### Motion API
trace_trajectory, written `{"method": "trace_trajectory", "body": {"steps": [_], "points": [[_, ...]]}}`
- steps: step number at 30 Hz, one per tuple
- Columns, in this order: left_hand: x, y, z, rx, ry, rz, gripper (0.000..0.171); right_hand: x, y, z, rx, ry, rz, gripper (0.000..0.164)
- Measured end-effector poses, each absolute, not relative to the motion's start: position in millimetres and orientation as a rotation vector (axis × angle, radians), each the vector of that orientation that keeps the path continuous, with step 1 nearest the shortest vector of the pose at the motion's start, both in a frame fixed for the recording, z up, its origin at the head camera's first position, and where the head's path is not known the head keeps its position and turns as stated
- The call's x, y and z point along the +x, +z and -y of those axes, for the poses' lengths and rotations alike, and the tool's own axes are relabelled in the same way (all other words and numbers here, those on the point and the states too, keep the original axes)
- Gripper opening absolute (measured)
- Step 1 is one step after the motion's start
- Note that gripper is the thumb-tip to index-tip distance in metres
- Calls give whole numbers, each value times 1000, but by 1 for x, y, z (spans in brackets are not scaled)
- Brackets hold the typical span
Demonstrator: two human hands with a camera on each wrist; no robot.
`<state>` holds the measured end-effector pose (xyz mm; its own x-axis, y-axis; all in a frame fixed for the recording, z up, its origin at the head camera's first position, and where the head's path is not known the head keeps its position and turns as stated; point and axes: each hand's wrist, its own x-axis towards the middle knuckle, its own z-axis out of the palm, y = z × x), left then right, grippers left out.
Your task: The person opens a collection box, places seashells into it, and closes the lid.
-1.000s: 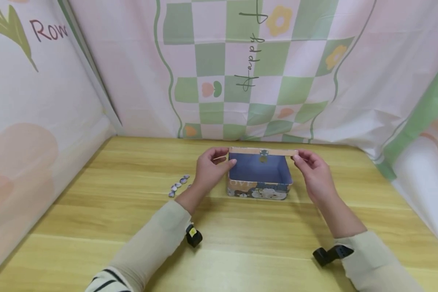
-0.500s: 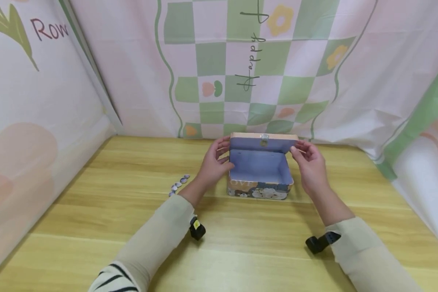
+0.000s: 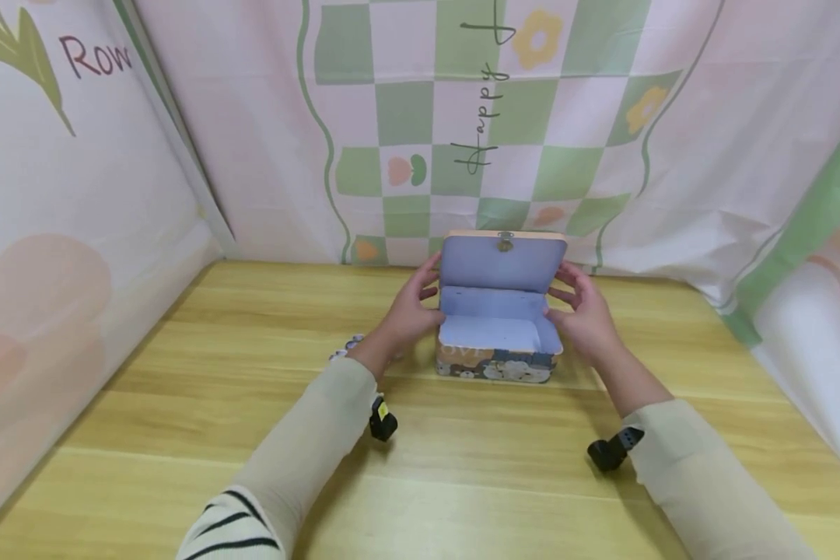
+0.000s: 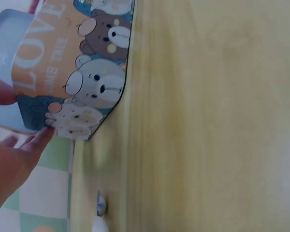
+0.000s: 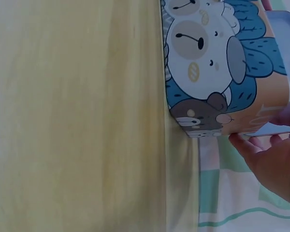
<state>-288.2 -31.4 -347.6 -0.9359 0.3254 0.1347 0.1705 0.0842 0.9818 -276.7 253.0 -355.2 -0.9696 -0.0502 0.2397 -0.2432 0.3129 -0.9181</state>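
Observation:
A small tin box with cartoon bears and "LOVE" on its front stands on the table, its lid raised. The blue-grey inside shows bare, and a metal clasp sits at the lid's top edge. My left hand holds the left side, with the thumb at the rim and the other fingers outside. On the right side my right hand holds likewise, its upper fingers beside the lid. Both wrist views show the bear print close up, with the left and right hands at the side walls.
Several small whitish-purple pieces lie left of the box, partly hidden by my left forearm. The wooden table reaches back to a printed cloth. Another printed cloth hangs at the left.
The lid has swung up and back from nearly level to upright, uncovering the inside. My right hand has moved from the lid's front corner inward to the box's right side; the left hand has shifted slightly.

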Motion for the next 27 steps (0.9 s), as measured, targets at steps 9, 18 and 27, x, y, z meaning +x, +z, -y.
{"method": "trace_trajectory", "body": {"steps": [9, 18, 27], "points": [[-305, -366, 27, 460, 2019, -2192, 94, -281, -356, -256, 232, 1683, 2535, 82], [-304, -368, 32, 454, 1989, -2175, 88, -278, -356, -263, 285, 1773, 2575, 81], [-301, -369, 36, 416, 1869, -2168, 83, -280, -360, -270, 358, 1910, 2619, 76]]}}
